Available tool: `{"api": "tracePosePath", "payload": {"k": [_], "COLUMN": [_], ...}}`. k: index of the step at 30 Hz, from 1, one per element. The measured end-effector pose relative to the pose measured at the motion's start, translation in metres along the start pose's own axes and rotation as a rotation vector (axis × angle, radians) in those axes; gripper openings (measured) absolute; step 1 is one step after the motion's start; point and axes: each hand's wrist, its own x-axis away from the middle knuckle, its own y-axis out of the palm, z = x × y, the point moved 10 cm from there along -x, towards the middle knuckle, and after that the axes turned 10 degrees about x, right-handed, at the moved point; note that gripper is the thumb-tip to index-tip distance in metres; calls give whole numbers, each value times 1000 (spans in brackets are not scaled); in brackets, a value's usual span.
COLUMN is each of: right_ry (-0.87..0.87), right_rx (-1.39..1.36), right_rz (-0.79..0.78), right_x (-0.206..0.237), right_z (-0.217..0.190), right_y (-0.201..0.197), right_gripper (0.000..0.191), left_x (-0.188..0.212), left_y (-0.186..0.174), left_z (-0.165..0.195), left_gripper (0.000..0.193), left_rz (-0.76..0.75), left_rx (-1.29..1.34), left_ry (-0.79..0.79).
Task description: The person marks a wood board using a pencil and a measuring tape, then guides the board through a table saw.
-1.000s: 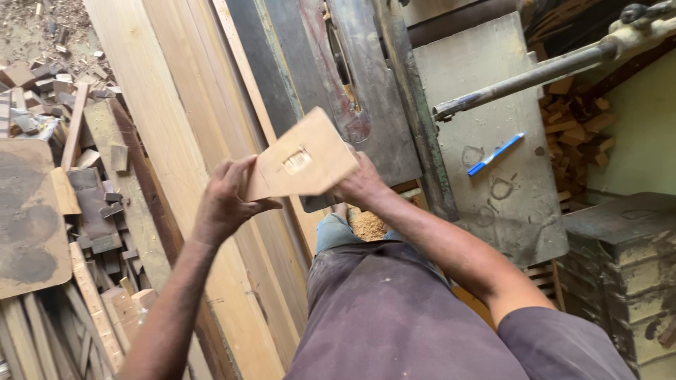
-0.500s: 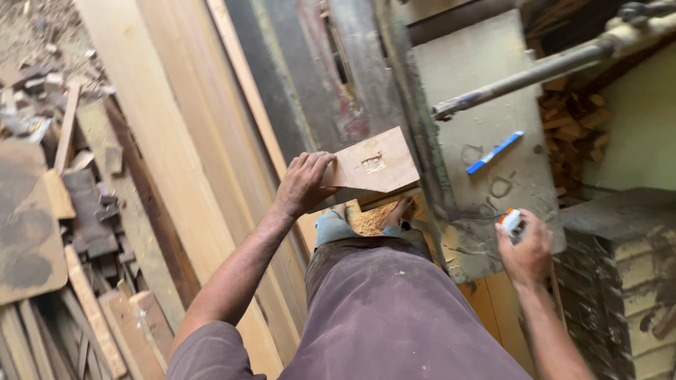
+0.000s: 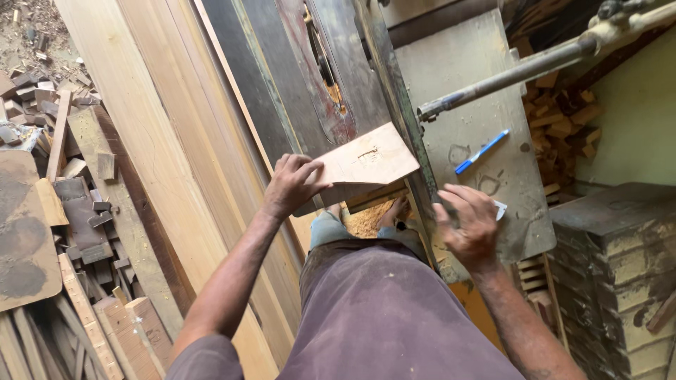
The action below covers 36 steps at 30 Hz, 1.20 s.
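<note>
Left hand [image 3: 290, 184] fingers grip the wood panel [image 3: 367, 162] at its left edge; right hand [image 3: 468, 224] fingers spread open over the tabletop [image 3: 458, 91] edge, beside a small white object [image 3: 498, 210].

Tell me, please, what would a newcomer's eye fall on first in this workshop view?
Probably the flat pale wooden board with a cut-out notch, held by the left hand over the grey metal saw table. The right hand rests on that table near a small white object, below a blue pen. Long pale timber planks lean at left.

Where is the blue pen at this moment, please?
In the head view, the blue pen lies on the grey machine table, beyond the right hand.
</note>
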Motion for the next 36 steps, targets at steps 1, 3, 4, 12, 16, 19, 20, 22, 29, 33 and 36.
{"api": "tracePosePath", "payload": {"k": [1, 3, 4, 12, 16, 19, 20, 22, 29, 33, 36], "right_ry": [-47, -139, -159, -314, -388, -444, -458, -484, -527, -525, -539], "right_rx": [13, 36, 43, 216, 416, 635, 663, 694, 702, 657, 693], "right_rz": [2, -8, -49, -357, -411, -351, -362, -355, -283, -249, -260], "right_x": [-17, -49, -61, -81, -66, -72, -75, -83, -109, -121, -128], "right_z": [-12, -31, -37, -53, -49, -43, -42, -42, -49, -50, -50], "right_y": [1, 6, 12, 103, 131, 137, 140, 144, 150, 149, 152], "right_gripper": [29, 35, 40, 63, 58, 42, 42, 42, 42, 40, 37], "left_x": [2, 10, 12, -9, 5, 5, 4, -1, -18, -26, -31], "left_y": [2, 10, 9, -31, -2, 9, 11, 12, 0, -1, -2], "left_z": [-17, -45, -48, 2, 23, 21, 19, 15, 5, -2, -5], "left_gripper": [45, 30, 30, 53, 89, 80, 79, 78, 74, 75, 76], "left_rz": [-39, -129, -139, 74, 1, 35, 57, 83, 140, 122, 122], "left_rx": [165, 505, 599, -53, -143, -108, -90, -76, -83, -94, -102], "left_ry": [-144, -439, -494, -137, -121, -164, -176, -181, -165, -200, -195]}}
